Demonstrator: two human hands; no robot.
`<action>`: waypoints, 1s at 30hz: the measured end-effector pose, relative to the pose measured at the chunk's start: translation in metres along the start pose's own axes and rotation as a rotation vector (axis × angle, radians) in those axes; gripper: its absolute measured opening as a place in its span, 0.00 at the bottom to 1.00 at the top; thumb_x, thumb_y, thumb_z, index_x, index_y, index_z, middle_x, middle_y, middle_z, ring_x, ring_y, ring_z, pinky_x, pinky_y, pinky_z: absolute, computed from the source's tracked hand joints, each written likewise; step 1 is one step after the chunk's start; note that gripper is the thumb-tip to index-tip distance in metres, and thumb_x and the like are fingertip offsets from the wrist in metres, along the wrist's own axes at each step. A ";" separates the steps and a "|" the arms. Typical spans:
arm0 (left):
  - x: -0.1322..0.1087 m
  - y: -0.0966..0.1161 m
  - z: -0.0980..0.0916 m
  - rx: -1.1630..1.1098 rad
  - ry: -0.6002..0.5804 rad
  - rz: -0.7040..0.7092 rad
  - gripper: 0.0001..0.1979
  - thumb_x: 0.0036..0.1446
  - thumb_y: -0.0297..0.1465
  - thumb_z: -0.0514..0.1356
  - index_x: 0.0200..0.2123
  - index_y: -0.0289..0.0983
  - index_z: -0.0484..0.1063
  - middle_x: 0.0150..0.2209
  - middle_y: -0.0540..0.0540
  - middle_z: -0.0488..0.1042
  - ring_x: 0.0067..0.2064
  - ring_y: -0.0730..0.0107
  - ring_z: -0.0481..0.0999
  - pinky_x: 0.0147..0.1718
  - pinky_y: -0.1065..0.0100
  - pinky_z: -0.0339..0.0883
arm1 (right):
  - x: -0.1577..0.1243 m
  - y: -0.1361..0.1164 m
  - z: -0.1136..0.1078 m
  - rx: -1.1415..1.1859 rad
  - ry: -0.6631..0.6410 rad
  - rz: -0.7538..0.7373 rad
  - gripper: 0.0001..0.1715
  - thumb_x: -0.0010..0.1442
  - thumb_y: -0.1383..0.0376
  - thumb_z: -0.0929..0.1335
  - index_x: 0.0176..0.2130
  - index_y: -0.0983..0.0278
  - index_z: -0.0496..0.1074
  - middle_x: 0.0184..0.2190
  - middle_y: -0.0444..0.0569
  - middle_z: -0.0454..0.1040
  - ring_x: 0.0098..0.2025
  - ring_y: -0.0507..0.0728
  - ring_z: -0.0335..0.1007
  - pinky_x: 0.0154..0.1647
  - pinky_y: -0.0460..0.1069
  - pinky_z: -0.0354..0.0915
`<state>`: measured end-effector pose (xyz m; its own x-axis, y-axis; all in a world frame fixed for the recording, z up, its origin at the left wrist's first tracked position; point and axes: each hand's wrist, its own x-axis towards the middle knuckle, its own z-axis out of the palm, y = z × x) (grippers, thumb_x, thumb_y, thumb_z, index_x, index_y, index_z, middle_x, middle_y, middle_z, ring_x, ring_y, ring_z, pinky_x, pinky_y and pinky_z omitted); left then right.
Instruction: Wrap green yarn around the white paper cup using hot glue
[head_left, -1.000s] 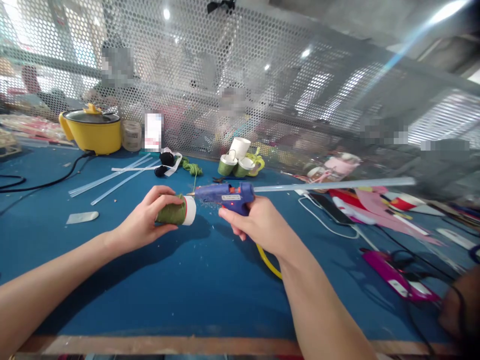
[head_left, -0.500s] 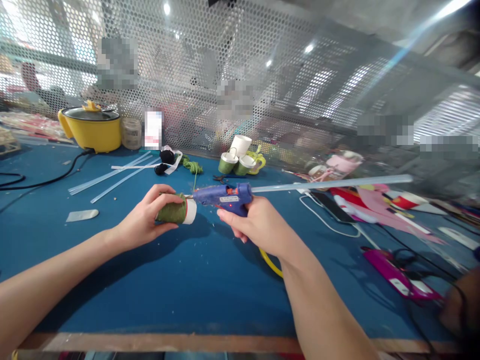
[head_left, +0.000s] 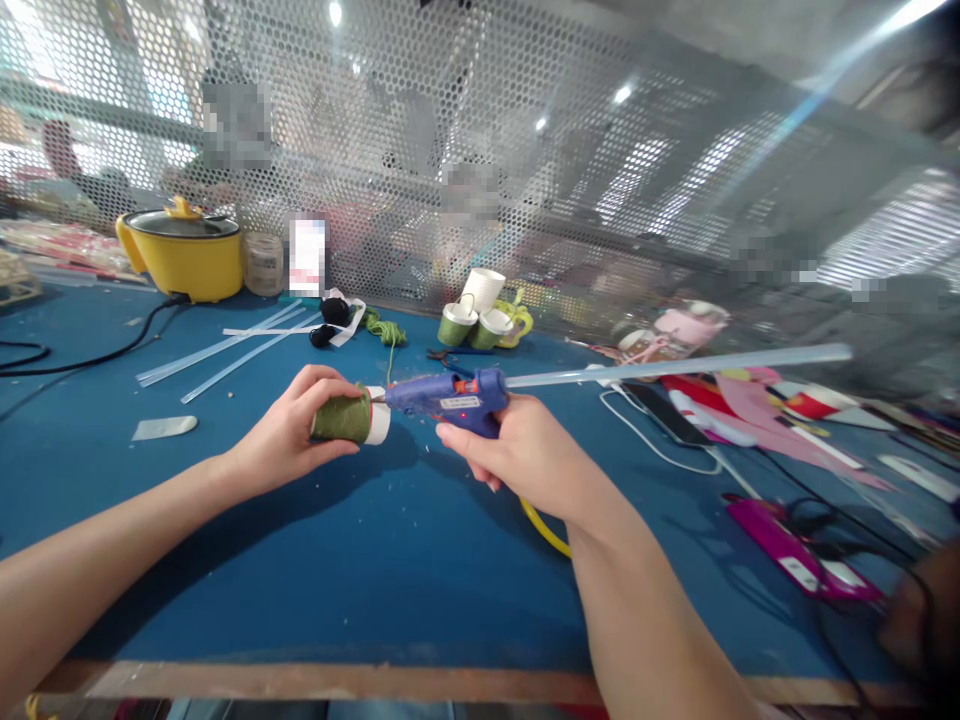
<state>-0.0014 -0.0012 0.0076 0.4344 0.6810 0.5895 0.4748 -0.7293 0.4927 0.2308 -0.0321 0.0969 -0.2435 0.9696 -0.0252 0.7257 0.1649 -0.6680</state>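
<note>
The cup (head_left: 351, 420), wrapped in green cord with its white rim showing, is lying sideways in our left hand (head_left: 289, 435), fingers closing around it above the blue table (head_left: 300, 560). Our right hand (head_left: 525, 450) is gripping the blue glue gun (head_left: 448, 394), nozzle touching the cup's rim, a clear glue stick (head_left: 675, 366) trailing rightward behind it.
</note>
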 end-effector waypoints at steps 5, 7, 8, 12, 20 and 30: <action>0.001 -0.002 0.000 -0.027 0.028 -0.047 0.20 0.51 0.31 0.62 0.47 0.39 0.61 0.44 0.43 0.63 0.46 0.60 0.67 0.45 0.58 0.65 | -0.002 -0.002 0.000 -0.012 -0.028 0.003 0.17 0.53 0.61 0.66 0.17 0.63 0.60 0.10 0.40 0.64 0.13 0.47 0.60 0.16 0.42 0.59; 0.001 -0.003 0.000 -0.034 0.035 -0.062 0.20 0.51 0.32 0.63 0.46 0.39 0.61 0.44 0.44 0.63 0.46 0.60 0.67 0.45 0.58 0.65 | -0.002 -0.002 0.000 -0.013 -0.032 0.009 0.18 0.53 0.61 0.66 0.17 0.63 0.60 0.11 0.40 0.65 0.13 0.47 0.60 0.15 0.42 0.59; 0.001 -0.004 0.000 -0.038 0.036 -0.066 0.20 0.51 0.32 0.63 0.46 0.39 0.61 0.44 0.44 0.64 0.46 0.60 0.67 0.44 0.58 0.65 | -0.002 -0.003 0.000 -0.014 -0.030 0.011 0.18 0.53 0.61 0.66 0.17 0.63 0.60 0.11 0.40 0.65 0.13 0.47 0.60 0.15 0.42 0.59; 0.002 -0.005 0.000 -0.045 0.036 -0.079 0.20 0.50 0.33 0.63 0.46 0.39 0.62 0.43 0.44 0.65 0.45 0.61 0.68 0.43 0.58 0.66 | -0.003 -0.003 0.001 -0.015 -0.024 0.005 0.17 0.53 0.61 0.66 0.17 0.63 0.61 0.11 0.41 0.65 0.13 0.47 0.60 0.15 0.42 0.59; 0.000 -0.001 0.000 -0.003 0.017 -0.020 0.20 0.51 0.32 0.62 0.47 0.39 0.61 0.45 0.42 0.62 0.47 0.58 0.67 0.44 0.57 0.66 | -0.002 -0.002 0.001 -0.034 0.014 -0.012 0.17 0.53 0.61 0.65 0.17 0.63 0.60 0.10 0.40 0.65 0.13 0.48 0.61 0.16 0.42 0.59; -0.001 0.004 0.000 0.079 -0.008 0.104 0.18 0.53 0.29 0.61 0.47 0.38 0.60 0.46 0.41 0.60 0.47 0.59 0.66 0.46 0.58 0.66 | -0.001 -0.003 0.000 -0.029 0.041 0.005 0.17 0.53 0.61 0.65 0.17 0.63 0.61 0.10 0.40 0.65 0.13 0.48 0.61 0.16 0.42 0.59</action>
<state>-0.0003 -0.0045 0.0091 0.4902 0.6029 0.6295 0.4859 -0.7886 0.3769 0.2286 -0.0339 0.0992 -0.2136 0.9769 0.0028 0.7450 0.1647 -0.6465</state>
